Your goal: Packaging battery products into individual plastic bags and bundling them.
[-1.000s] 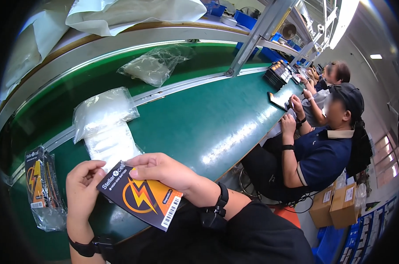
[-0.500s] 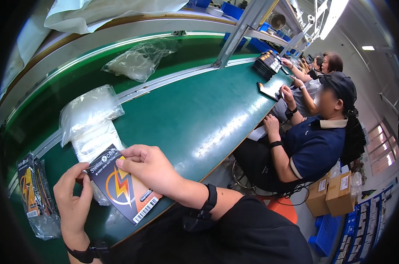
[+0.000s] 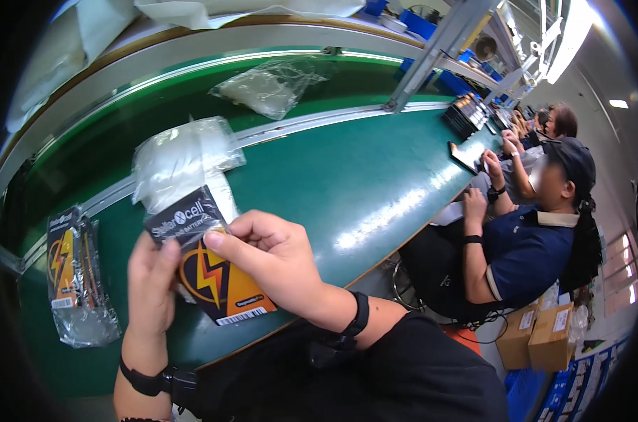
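Observation:
A flat black-and-orange package [image 3: 210, 281] with a lightning-bolt picture is held tilted above the near left part of the green table. My right hand [image 3: 280, 264] pinches its right side, thumb on the front face. At its left edge is my left hand [image 3: 150, 281], slightly smeared by motion, with the thumb over the front and the fingers mostly hidden behind. Just beyond the package lies a stack of clear plastic bags [image 3: 185, 155]. To the left, several similar packages in clear plastic wrap [image 3: 69, 260] rest on the table.
Against the back green panel lies a crumpled clear bag [image 3: 270, 88]. A metal post [image 3: 438, 56] carries the shelf overhead. Along the right side of the table [image 3: 319, 183] sits a co-worker [image 3: 530, 239], with other people farther off. Cardboard boxes [image 3: 551, 334] stand behind that seat.
The view has shifted, so the scene sits farther right. The package has turned more upright, and my left hand has moved from its top corner to closer along its left edge.

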`<state>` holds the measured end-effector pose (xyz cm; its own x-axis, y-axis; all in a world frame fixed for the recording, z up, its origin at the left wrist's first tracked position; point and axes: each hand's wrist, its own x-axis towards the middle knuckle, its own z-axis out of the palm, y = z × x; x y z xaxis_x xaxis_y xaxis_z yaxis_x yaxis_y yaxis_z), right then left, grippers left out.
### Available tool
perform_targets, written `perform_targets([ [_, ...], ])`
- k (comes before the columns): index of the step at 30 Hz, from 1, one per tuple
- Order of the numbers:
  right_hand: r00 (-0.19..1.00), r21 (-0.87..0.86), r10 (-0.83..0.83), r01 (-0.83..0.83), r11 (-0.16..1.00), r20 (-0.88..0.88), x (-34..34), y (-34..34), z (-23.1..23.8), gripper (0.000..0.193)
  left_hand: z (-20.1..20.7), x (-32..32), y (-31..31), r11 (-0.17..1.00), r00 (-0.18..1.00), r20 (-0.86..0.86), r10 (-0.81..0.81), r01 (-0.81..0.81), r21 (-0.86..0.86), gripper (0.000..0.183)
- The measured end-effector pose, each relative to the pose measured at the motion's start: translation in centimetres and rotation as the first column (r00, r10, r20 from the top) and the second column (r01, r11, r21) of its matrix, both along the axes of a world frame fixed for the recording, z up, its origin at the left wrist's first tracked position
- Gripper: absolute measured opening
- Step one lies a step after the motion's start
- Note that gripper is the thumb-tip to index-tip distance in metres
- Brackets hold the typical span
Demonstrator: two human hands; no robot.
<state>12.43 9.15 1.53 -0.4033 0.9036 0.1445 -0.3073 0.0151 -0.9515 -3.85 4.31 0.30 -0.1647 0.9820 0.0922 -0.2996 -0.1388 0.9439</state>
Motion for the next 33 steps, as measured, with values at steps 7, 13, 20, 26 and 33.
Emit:
perform_targets([
  [7, 0.86, 0.136, 0.162, -0.257, 0.957, 0.483, 0.2, 0.1, 0.6, 0.056, 0.5, -2.7, 0.2, 0.991, 0.923, 0.372, -0.1, 0.124, -0.041, 0.04],
  [13, 0.861, 0.389, 0.021, -0.252, 0.886, 0.509, 0.8, 1.1, 1.4, 0.083, 1.4, -1.1, -0.5, 0.953, 0.907, 0.353, -0.23, 0.284, -0.108, 0.046],
  [20, 0.859, 0.737, -0.479, 0.441, 0.513, -0.181, 2.0, 0.5, 1.5, 0.024, -0.1, -0.8, -0.4, 0.78, 0.79, 0.16, -0.592, 0.611, -0.131, 0.053],
  [26, 0.907, 0.769, 0.055, -0.385, 0.51, 0.417, -0.5, -1.0, 1.7, 0.031, 0.3, 0.1, -0.9, 0.863, 0.837, 0.296, -0.461, 0.501, -0.072, 0.066],
  [33, 0.918, 0.776, 0.184, -0.396, 0.491, 0.351, 0.0, 0.0, 2.9, 0.042, 3.3, -1.1, -3.4, 0.995, 0.943, 0.325, 0.071, -0.044, -0.087, 0.062],
])
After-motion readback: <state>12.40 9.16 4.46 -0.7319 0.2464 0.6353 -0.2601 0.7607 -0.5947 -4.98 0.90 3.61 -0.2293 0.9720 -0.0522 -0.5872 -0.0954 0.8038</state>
